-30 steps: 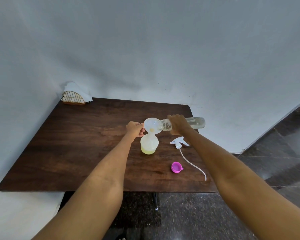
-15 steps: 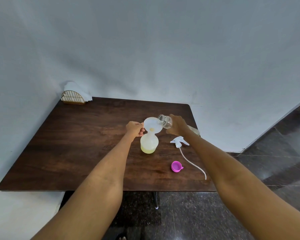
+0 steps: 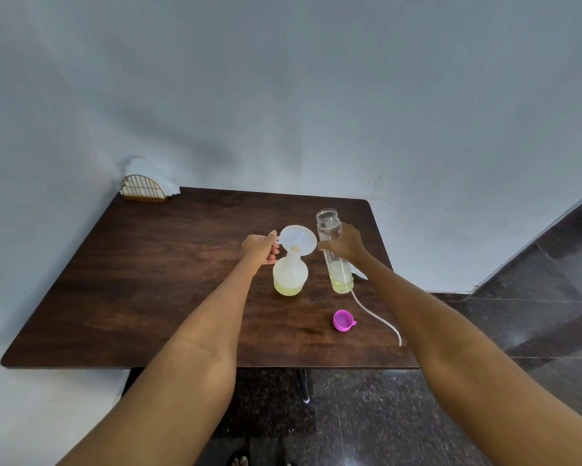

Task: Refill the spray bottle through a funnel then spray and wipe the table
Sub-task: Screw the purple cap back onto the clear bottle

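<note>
Hidden: the sprayer head [image 3: 359, 274] lay mostly behind the right forearm, only a white tip showing; its tube [image 3: 377, 314] curved out toward the bench's near edge.
Hard to read: the lettering on the clear bottle [image 3: 333, 250] was too small to make out.
Left hand [image 3: 260, 247]: pinching the tab of the white funnel [image 3: 298, 239], fingers curled round it.
Right hand [image 3: 346, 244]: grasping the clear bottle, which stood upright with its mouth open and a little yellowish liquid at its base.
Spray bottle [image 3: 290, 274]: standing mid-bench under the funnel, pale yellow liquid low inside, just left of the clear bottle.
Cap [image 3: 343, 320]: pink, lying nearer the front edge, apart from both bottles.
Bench [image 3: 148, 280]: dark wood; a wire napkin holder [image 3: 143, 189] sat in the far left corner.
Room: plain pale wall [image 3: 282, 95], dark polished floor [image 3: 535, 297] to the right.
</note>
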A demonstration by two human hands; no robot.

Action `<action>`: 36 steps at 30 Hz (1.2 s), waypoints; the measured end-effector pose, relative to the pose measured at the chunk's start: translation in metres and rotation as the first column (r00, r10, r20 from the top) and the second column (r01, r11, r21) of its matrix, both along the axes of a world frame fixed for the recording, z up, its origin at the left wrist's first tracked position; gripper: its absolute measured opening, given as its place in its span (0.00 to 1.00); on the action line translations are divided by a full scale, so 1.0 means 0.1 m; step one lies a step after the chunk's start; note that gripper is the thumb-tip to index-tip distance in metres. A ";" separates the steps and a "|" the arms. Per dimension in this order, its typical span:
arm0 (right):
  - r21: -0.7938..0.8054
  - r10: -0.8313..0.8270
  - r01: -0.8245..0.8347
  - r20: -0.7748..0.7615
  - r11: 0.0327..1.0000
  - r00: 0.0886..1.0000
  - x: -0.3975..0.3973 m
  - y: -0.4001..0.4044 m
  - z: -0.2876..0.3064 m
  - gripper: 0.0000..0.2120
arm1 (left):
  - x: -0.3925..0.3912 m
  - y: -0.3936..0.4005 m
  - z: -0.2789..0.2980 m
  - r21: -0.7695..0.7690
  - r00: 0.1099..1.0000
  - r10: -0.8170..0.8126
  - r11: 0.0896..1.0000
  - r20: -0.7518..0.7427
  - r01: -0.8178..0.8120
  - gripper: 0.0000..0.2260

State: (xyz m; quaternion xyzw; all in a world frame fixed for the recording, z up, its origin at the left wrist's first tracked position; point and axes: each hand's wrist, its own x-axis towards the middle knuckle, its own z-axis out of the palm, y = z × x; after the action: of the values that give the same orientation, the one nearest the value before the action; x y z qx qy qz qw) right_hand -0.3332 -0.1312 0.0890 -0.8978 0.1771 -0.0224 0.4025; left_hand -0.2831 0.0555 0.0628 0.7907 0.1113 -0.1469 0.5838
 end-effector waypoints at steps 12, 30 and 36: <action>-0.024 0.002 0.000 0.084 1.000 0.996 -0.25 0.02 -0.21 0.22 | -0.16 0.04 -0.16 0.044 1.000 0.014 0.999 -0.008 -0.014 0.17; -0.058 0.268 -0.269 -0.024 0.962 0.963 -0.60 0.38 -0.49 0.27 | -0.73 0.38 -0.63 0.156 0.988 -0.151 0.975 -0.044 0.156 0.14; -0.054 0.358 -0.362 -0.064 0.931 0.931 -0.61 0.71 -0.49 0.24 | -0.80 0.46 -0.64 0.336 0.898 -0.439 0.845 -0.005 0.415 0.38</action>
State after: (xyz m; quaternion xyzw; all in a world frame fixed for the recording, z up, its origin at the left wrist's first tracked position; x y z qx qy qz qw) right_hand -0.3945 -0.0605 0.0397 -0.9279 0.0193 0.0699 0.3657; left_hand -0.3632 0.1014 -0.0009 0.8863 -0.0657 -0.2241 0.4000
